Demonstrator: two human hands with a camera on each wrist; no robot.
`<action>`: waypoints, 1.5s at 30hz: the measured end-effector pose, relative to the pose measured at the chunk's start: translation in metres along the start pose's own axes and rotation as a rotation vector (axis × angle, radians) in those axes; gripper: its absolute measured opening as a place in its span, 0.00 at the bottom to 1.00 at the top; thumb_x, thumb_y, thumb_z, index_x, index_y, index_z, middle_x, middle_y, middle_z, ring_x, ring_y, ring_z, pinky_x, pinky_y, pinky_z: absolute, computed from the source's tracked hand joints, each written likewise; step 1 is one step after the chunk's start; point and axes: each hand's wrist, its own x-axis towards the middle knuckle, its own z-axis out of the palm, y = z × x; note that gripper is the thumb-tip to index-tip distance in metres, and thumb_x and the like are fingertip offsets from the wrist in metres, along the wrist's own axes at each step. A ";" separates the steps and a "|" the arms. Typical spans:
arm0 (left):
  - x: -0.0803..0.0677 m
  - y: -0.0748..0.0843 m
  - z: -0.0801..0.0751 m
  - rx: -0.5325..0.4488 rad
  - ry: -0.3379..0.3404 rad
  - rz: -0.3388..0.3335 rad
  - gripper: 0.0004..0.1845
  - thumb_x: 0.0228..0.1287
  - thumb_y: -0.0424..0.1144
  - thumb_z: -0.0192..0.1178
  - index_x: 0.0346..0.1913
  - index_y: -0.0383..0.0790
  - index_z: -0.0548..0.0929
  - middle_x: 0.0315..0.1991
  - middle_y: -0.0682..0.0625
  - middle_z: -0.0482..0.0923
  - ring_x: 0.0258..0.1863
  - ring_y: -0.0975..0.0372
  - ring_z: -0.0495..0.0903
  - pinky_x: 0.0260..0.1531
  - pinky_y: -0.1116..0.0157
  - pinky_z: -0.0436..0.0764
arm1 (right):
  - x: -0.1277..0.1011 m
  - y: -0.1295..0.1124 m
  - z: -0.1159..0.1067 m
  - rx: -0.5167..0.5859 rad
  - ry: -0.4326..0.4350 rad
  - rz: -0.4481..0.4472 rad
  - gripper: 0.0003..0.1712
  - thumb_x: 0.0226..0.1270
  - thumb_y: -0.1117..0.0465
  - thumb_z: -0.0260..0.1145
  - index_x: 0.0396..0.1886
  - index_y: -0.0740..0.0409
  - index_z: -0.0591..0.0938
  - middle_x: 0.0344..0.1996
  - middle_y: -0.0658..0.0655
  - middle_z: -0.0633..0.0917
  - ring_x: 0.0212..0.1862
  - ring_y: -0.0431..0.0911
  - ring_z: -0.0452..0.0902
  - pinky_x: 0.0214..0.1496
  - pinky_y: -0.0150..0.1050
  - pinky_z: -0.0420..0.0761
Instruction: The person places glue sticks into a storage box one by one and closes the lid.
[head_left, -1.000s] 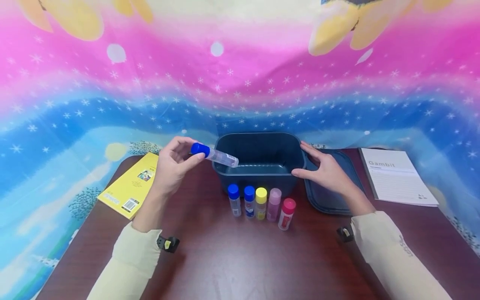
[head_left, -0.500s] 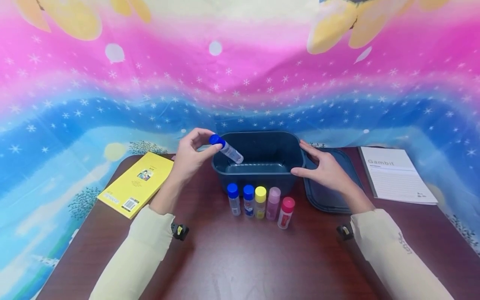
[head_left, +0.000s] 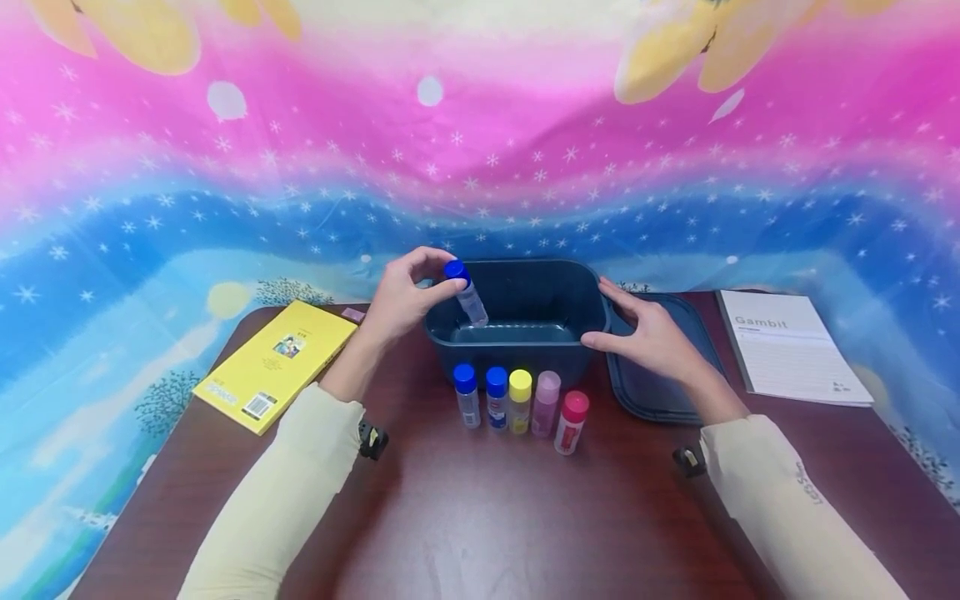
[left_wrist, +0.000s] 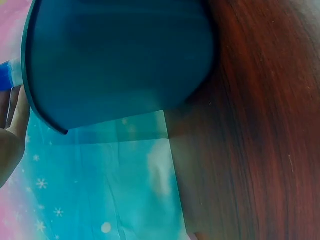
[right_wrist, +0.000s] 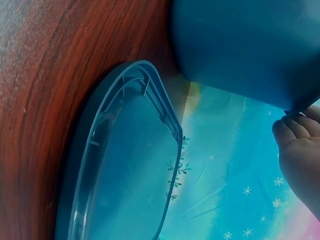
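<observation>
Now left hand (head_left: 405, 296) pinching tube (head_left: 468, 296), right hand (head_left: 651, 337) touching bin (head_left: 525, 287)

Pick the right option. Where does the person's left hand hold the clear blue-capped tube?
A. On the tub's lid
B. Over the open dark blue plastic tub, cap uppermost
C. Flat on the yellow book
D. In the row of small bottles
B: the left hand pinches the clear blue-capped tube near its cap, its lower end dipping inside the dark blue plastic tub.

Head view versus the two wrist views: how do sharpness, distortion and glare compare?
Head view: evenly lit and sharp on the bin and the bottle in the left hand, but wide-angle bending curves the backdrop and table edges. Left wrist view: tilted, very close, soft; bin wall fills it. Right wrist view: lid soft, with faint sheen.
</observation>
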 end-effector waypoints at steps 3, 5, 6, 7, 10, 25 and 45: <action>0.006 0.000 0.003 0.000 -0.037 -0.024 0.18 0.64 0.41 0.72 0.54 0.40 0.84 0.48 0.46 0.83 0.51 0.55 0.80 0.51 0.56 0.83 | 0.000 -0.001 -0.001 0.004 0.000 -0.002 0.52 0.66 0.41 0.71 0.82 0.50 0.57 0.79 0.59 0.59 0.75 0.66 0.57 0.69 0.68 0.62; 0.009 -0.001 0.005 0.008 -0.056 -0.034 0.18 0.64 0.41 0.72 0.54 0.41 0.84 0.48 0.47 0.82 0.51 0.56 0.81 0.51 0.56 0.83 | -0.001 -0.001 -0.001 0.005 0.000 -0.005 0.52 0.66 0.42 0.71 0.82 0.50 0.57 0.79 0.59 0.59 0.75 0.65 0.57 0.69 0.68 0.62; 0.010 -0.001 0.006 0.008 -0.064 -0.037 0.18 0.64 0.41 0.72 0.54 0.41 0.84 0.48 0.47 0.82 0.50 0.56 0.81 0.51 0.55 0.83 | -0.001 0.000 -0.001 0.007 0.001 -0.004 0.52 0.66 0.42 0.71 0.82 0.50 0.57 0.79 0.58 0.59 0.75 0.65 0.57 0.70 0.68 0.62; 0.012 -0.001 0.008 0.010 -0.071 -0.039 0.18 0.64 0.41 0.72 0.54 0.41 0.84 0.48 0.47 0.82 0.50 0.56 0.81 0.51 0.55 0.83 | -0.001 0.000 -0.001 0.008 0.000 -0.004 0.52 0.66 0.42 0.71 0.82 0.50 0.57 0.79 0.58 0.59 0.76 0.64 0.57 0.70 0.68 0.61; 0.016 -0.002 0.012 0.020 -0.086 -0.043 0.18 0.64 0.42 0.72 0.54 0.41 0.84 0.48 0.47 0.82 0.50 0.56 0.81 0.52 0.56 0.82 | -0.001 0.002 -0.001 0.010 -0.004 0.000 0.52 0.66 0.42 0.71 0.82 0.49 0.57 0.79 0.57 0.58 0.76 0.64 0.56 0.70 0.68 0.61; 0.037 0.001 0.030 0.073 -0.123 -0.096 0.19 0.65 0.42 0.71 0.56 0.41 0.84 0.50 0.47 0.82 0.52 0.57 0.80 0.54 0.56 0.81 | 0.000 0.004 -0.001 0.024 0.001 -0.012 0.51 0.67 0.43 0.71 0.82 0.49 0.56 0.79 0.56 0.58 0.76 0.64 0.56 0.70 0.67 0.62; 0.049 -0.008 0.043 0.089 -0.118 -0.270 0.15 0.65 0.37 0.70 0.53 0.37 0.83 0.47 0.44 0.83 0.48 0.55 0.83 0.53 0.57 0.82 | 0.000 0.001 0.003 0.019 -0.001 0.005 0.52 0.66 0.42 0.71 0.82 0.49 0.56 0.79 0.58 0.58 0.76 0.64 0.56 0.70 0.67 0.62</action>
